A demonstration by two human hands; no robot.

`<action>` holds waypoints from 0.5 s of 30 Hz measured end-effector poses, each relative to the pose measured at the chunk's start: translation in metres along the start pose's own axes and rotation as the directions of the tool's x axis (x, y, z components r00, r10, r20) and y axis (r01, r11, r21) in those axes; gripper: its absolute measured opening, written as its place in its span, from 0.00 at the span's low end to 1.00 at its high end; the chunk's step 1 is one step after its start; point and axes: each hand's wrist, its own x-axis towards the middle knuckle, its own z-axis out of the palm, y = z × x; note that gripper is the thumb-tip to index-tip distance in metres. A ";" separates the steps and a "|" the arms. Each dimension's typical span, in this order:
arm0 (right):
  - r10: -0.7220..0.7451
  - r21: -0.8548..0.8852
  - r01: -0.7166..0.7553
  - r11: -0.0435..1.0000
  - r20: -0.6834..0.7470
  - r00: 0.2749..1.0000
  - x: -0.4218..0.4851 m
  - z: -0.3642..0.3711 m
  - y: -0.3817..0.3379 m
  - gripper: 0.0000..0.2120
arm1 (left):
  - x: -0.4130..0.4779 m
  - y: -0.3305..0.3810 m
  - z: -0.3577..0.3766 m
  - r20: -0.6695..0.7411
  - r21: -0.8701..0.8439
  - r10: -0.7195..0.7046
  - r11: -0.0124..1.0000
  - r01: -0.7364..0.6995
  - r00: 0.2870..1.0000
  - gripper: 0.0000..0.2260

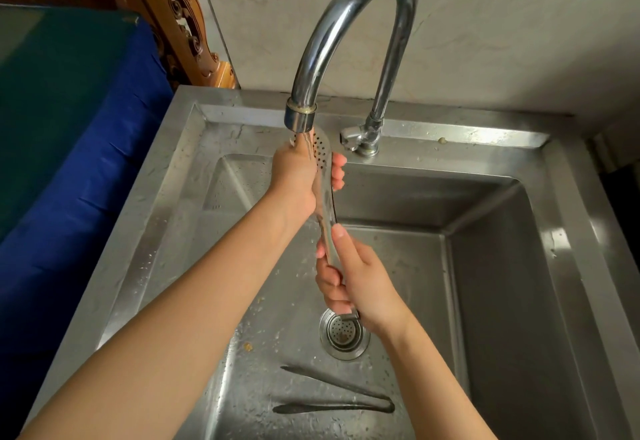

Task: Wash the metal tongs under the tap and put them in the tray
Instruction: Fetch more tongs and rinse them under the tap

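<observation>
Metal tongs held under the running tap

Both hands hold the metal tongs (328, 212) upright over the steel sink (502, 283). The left hand (298, 180) wraps the upper part just below the perforated head, which sits in the water falling from the tap (346, 24). The right hand (356, 283) grips the lower handle end above the drain strainer (344, 334). A second, darker pair of tongs (329, 407) lies on the sink floor nearer the camera.

Tap (329, 29) arches overhead; sink (502, 283) free at right, dark tongs (329, 407) near.
</observation>
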 end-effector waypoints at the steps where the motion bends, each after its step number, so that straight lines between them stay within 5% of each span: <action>1: -0.022 -0.097 0.015 0.995 -0.080 0.997 0.002 0.002 0.003 0.18 | 0.002 -0.003 0.000 -0.045 0.027 0.065 0.998 -0.063 0.997 0.16; 5: -0.316 -0.687 0.045 0.726 -0.274 0.908 0.014 0.006 0.006 0.16 | 0.005 -0.012 -0.010 -0.049 0.151 0.327 0.936 -0.317 0.944 0.09; 8: -0.390 -0.812 0.035 0.583 -0.242 0.888 0.018 0.002 0.005 0.15 | -0.001 -0.017 -0.014 0.158 0.137 0.354 0.917 -0.376 0.922 0.07; 10: -0.382 -0.751 0.085 0.655 -0.232 0.895 0.016 -0.001 0.003 0.13 | -0.004 -0.014 -0.013 0.198 0.075 0.337 0.931 -0.357 0.921 0.06; 13: -0.253 -0.433 0.131 0.892 -0.238 0.938 0.012 -0.004 0.002 0.14 | -0.006 -0.009 -0.014 0.164 0.027 0.321 0.944 -0.329 0.933 0.06; 15: -0.196 -0.356 0.106 0.928 -0.227 0.954 0.010 -0.007 0.003 0.16 | -0.009 -0.009 -0.015 0.168 0.037 0.308 0.947 -0.318 0.936 0.09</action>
